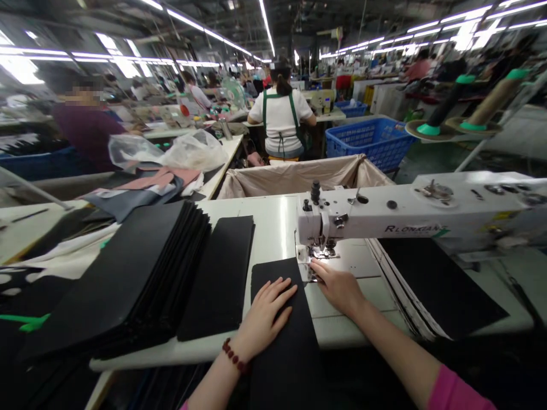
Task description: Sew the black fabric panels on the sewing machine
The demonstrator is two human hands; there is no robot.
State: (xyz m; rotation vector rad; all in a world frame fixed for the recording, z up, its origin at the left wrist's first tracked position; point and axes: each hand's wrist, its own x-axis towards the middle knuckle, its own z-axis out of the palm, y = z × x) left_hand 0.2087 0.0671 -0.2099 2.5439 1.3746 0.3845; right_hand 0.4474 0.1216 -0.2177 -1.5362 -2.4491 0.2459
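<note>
My left hand lies flat with spread fingers on a black panel, which hangs over the table's front edge. The panel's far end is just left of the needle area of a white sewing machine. My right hand reaches in from the right, fingers stretched out, with its fingertips at the metal presser foot. Whether anything thin is under those fingertips I cannot make out. To the left are a narrow black stack and a taller stack of black panels.
More black panels with pale edges lie under the machine arm. Behind the table stands a fabric-lined bin, with a blue basket beyond. Thread cones stand at right. A co-worker in a green apron sits ahead.
</note>
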